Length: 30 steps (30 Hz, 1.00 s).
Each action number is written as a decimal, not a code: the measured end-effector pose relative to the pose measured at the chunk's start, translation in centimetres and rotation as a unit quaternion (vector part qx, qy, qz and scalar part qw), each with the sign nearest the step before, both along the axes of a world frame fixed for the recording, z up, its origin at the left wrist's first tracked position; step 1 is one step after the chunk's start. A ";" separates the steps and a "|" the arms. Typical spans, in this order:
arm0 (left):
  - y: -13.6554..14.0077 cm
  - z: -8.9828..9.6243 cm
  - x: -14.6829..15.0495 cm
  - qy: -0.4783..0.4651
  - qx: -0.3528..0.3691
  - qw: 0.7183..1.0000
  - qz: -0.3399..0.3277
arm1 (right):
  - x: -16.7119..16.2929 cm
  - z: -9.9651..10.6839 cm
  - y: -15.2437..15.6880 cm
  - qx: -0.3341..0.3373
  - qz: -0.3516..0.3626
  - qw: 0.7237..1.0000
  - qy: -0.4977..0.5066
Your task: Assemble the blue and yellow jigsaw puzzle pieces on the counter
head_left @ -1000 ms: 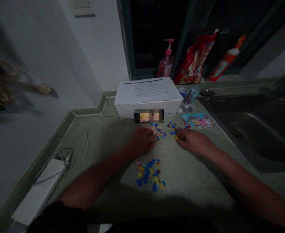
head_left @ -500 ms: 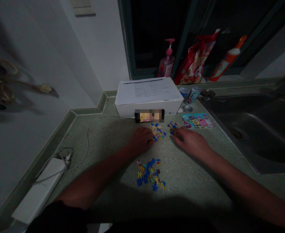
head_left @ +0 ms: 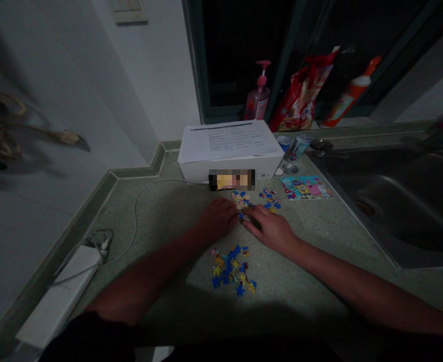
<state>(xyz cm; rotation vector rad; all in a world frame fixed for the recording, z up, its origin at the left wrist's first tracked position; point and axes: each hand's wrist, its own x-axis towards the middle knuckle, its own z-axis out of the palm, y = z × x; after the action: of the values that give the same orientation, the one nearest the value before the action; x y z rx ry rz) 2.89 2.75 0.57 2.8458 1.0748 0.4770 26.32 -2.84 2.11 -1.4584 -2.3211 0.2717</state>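
Note:
A cluster of joined jigsaw puzzle pieces (head_left: pixel 240 197) lies flat on the counter between my hands. My left hand (head_left: pixel 218 217) is closed at its left edge, fingers bent and together against the pieces. From the right, my right hand (head_left: pixel 272 227) reaches to the cluster's lower edge, thumb and index finger closed on a small puzzle piece (head_left: pixel 241 215) that is mostly hidden. Several puzzle pieces (head_left: pixel 270 197) lie beyond the right hand. Nearer to me is a loose pile of blue and yellow puzzle pieces (head_left: pixel 231 269).
Behind the pieces, a phone (head_left: pixel 231 180) leans against a white box (head_left: pixel 225 168). A cartoon picture card (head_left: pixel 307 188) and cans (head_left: pixel 300 147) are at right, beside the sink (head_left: pixel 391 201). A white cable (head_left: pixel 135 213) runs to a power strip (head_left: pixel 61 296) at left.
My right hand has moved left, from the small group of pieces to the joined cluster, uncovering that group. My left hand has stayed nearly still.

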 end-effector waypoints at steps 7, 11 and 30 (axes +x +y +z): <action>0.0 0.2 0.1 -0.005 -0.006 1.000 -0.019 | -0.4 -0.4 0.6 -0.006 -0.017 1.000 0.002; -0.1 0.4 0.0 -0.002 -0.010 1.000 -0.019 | -0.2 -0.4 0.7 -0.004 -0.026 1.000 0.003; -0.4 1.0 0.0 0.004 -0.035 0.999 -0.019 | -0.1 -0.8 1.0 0.004 -0.042 0.999 0.020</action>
<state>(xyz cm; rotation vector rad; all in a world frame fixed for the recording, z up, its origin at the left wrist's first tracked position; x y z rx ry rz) 2.92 2.37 1.59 2.8041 1.0154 0.4183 26.17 -1.84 1.31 -1.5277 -2.2211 0.2643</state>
